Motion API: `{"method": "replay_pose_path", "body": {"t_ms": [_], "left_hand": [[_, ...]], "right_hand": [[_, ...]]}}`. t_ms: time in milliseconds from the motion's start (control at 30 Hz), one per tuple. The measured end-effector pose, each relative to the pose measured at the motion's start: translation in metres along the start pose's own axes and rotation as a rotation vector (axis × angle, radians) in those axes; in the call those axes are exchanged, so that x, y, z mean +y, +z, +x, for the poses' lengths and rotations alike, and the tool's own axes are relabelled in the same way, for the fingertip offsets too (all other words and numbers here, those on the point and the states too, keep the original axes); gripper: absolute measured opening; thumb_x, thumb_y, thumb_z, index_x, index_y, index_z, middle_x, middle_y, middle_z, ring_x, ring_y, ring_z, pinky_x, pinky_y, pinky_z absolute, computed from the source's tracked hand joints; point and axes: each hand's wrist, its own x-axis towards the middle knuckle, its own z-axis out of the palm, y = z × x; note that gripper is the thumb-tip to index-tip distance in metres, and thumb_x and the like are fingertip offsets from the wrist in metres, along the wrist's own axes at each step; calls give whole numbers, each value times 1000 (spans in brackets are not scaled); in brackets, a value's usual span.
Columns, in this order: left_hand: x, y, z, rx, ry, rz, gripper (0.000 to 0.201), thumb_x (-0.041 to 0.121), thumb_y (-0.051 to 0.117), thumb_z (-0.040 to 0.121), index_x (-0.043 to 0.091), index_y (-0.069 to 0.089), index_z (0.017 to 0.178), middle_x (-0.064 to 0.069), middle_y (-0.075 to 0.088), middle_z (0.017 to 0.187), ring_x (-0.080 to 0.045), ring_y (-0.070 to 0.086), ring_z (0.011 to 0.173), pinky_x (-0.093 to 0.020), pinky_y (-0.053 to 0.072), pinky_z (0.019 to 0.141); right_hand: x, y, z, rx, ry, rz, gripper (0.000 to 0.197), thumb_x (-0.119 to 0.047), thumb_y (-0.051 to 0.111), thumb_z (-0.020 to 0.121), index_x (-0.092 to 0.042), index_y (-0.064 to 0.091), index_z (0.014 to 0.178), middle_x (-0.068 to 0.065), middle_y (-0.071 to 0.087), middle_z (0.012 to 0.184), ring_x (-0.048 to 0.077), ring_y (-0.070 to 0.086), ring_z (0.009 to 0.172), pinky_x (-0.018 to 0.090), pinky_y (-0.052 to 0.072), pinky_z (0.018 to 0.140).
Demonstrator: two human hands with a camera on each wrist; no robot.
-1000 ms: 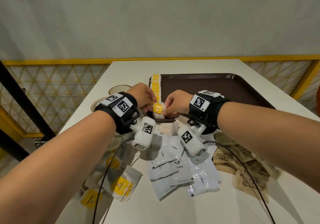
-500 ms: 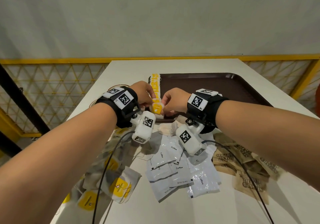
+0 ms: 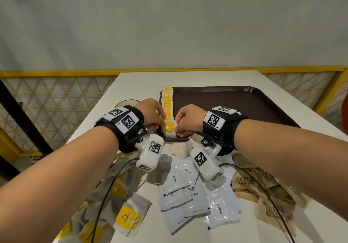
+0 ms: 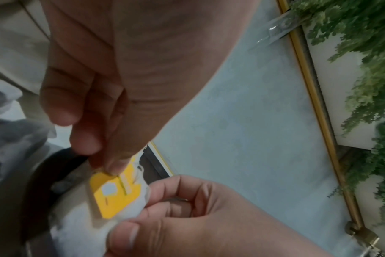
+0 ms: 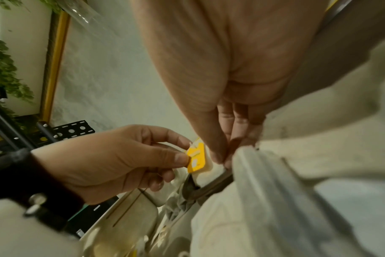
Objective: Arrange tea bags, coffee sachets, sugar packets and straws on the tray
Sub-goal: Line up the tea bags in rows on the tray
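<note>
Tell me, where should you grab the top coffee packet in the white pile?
Probably pinch the coffee packet by its far edge, coming down from above. It lies flat and thin atop other sachets, so only an edge can be lifted. Both hands are busy: left hand and right hand pinch a tea bag.

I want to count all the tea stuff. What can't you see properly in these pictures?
- Loose tea bags: head view, left forearm covers many.
- Sugar packets: head view, right forearm hides some.
- Straws: none clearly seen in any view.
- Tea bag held by both hands: wrist views too blurred to read.
</note>
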Motion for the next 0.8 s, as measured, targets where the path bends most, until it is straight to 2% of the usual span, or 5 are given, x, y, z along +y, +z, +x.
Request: {"method": "replay_pose_path", "body": {"t_ms": [100,267,367,533,800], "left_hand": [[0,3,-1,3,0,-3,22,8,78,75,12,65,92,-8,67,71,-14,61,54,-33,58,67],[1,7,-7,-8,-20,44,20,7,76,77,11,62,92,-6,65,63,-11,57,43,-23,52,51],[2,9,-10,-2,-19,46,20,7,77,76,11,59,84,-8,66,65,-18,59,51,-29,54,57],[2,4,-14,44,2,26,14,7,74,79,3,61,81,-19,71,76,-26,65,64,-37,59,73],[3,7,-15,31,56,170,28,21,85,67,14,59,75,-3,66,73,-17,61,63,-34,57,73]], "right_hand": [[-2,6,1,4,-1,6,25,12,67,79,-8,53,84,15,63,71,21,67,60,27,59,58],[-3,8,0,31,10,35,28,12,69,78,-9,52,83,15,63,74,29,70,69,34,61,66],[-3,4,-1,62,-3,11,26,10,72,76,-9,55,78,14,61,75,36,69,80,43,59,76],[-4,-2,-2,47,-14,-38,19,6,71,79,-8,60,71,13,62,74,24,66,67,30,59,68],[-12,1,-4,24,6,-132,27,3,74,78,-11,54,68,15,61,78,25,63,71,36,58,76]]}}
